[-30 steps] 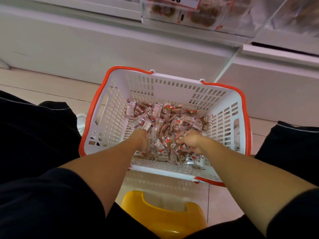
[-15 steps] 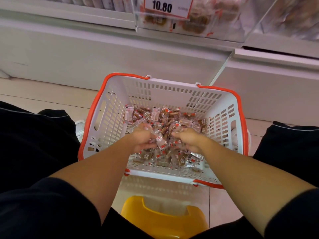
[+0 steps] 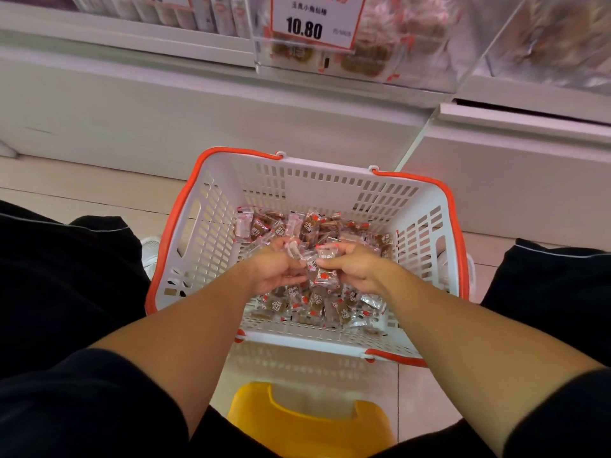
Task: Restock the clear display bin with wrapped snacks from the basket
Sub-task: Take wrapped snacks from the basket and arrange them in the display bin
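A person's left hand (image 3: 276,271) and right hand (image 3: 352,267) met over a white basket (image 3: 211,226), fingers curled around a shared clutch of wrapped snacks (image 3: 319,272) lifted just above the loose pile. The clear display bin (image 3: 380,54), its price tag (image 3: 314,19) reading 10.80, stood above and beyond the basket's far wall, roughly equally near either hand.

White slotted basket (image 3: 211,233) with orange rim; brown snacks (image 3: 317,305) in clear, red-marked wrappers; yellow stool (image 3: 310,424) at six o'clock; red-bordered white price tag (image 3: 314,19) at twelve.
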The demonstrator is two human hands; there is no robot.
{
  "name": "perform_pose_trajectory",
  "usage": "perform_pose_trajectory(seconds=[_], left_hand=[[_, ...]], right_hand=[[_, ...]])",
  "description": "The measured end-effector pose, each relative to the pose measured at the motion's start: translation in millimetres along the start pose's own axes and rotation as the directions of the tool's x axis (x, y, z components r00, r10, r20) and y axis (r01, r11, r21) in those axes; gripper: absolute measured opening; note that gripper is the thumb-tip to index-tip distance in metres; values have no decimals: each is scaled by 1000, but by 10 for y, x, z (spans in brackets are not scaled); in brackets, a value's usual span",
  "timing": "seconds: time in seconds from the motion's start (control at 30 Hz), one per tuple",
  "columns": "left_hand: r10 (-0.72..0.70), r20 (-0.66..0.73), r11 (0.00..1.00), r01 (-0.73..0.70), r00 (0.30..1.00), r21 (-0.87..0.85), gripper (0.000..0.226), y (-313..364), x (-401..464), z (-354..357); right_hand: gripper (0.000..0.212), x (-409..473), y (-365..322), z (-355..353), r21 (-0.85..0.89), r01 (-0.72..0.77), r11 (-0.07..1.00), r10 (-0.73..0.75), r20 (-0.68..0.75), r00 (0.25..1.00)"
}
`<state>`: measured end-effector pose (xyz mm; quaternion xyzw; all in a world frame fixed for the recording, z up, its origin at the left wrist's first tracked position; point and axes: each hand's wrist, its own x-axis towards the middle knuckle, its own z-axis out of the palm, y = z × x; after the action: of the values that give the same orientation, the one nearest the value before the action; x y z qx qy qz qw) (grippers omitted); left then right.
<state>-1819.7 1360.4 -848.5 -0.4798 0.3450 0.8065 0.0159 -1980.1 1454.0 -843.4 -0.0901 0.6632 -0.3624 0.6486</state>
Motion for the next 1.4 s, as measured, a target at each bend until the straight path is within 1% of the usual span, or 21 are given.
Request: perform_pose_trajectory(seconds=[0.03,0.07,0.1,0.13,0.17,0.2,0.23,0.3,0.37,0.5,0.6,0.67,0.77,0.83,0.9,0.97,1.03,1.1,1.2,1.3,1.4], left_hand=[[0,0,1000,0,1000,-5,59,-2,-8,-3],[8,34,1000,-8,999,9,64,-8,31,-23],[15,65,1000,-14,998,-13,46,20,-27,-6],[11,103,1000,-11,995,3,73,27,1,-17],[19,134,1000,-22,991,22,35,44,-29,5],[36,159,999,-41,987,31,26,62,-47,20],[23,156,998,-31,987,52,25,85,-72,44],[15,144,998,-23,989,53,31,109,-60,66],[8,142,999,-13,990,33,35,151,-81,107],[-21,127,999,27,992,-46,35,181,-111,160],[-52,92,991,63,994,-119,48,157,-129,141],[-81,69,987,90,994,-136,52,137,-118,104],[-106,145,989,118,984,-84,46,137,-135,99],[-107,197,987,127,975,-96,49,164,-164,123],[-99,217,987,124,971,-106,59,202,-186,123],[-120,279,990,137,953,-42,70,241,-234,118],[-151,324,989,142,934,53,59,304,-286,112],[-172,319,982,137,932,130,44,397,-334,134],[-93,250,967,27,964,255,30,615,-408,257],[29,196,863,-124,980,490,27,912,-611,415],[137,249,726,-268,959,634,30,1291,-966,564]], right_hand=[[53,-7,1,-1,11,-23,1000,23,28,999],[55,-20,-4,5,14,-40,999,40,46,998],[57,-21,-11,13,10,-45,999,45,55,998],[55,-21,-16,22,14,-39,999,38,56,998],[51,-28,-24,34,38,-30,999,28,51,998],[48,-33,-38,43,77,-21,997,18,45,999],[44,-38,-50,49,122,-12,992,7,45,999],[39,-60,-85,55,201,-7,980,-4,56,998],[41,-85,-122,60,210,-11,978,1,52,999],[42,-86,-175,64,145,61,987,-73,73,995],[50,-102,-213,62,-4,138,990,-137,34,990],[56,-117,-253,49,-14,151,988,-150,22,988],[57,-142,-305,24,25,149,989,-150,46,988],[59,-163,-336,22,-40,175,984,-172,67,983],[58,-195,-364,20,-164,217,962,-204,93,975],[59,-240,-392,6,-337,262,904,-231,131,964],[62,-289,-431,2,-447,288,847,-221,197,955],[63,-357,-510,13,-493,313,812,-197,273,942],[61,-535,-797,28,-625,385,679,-226,322,919],[60,-825,-1191,28,-721,481,499,-395,306,866],[54,-1226,-1583,35,-729,586,354,-519,368,772]])
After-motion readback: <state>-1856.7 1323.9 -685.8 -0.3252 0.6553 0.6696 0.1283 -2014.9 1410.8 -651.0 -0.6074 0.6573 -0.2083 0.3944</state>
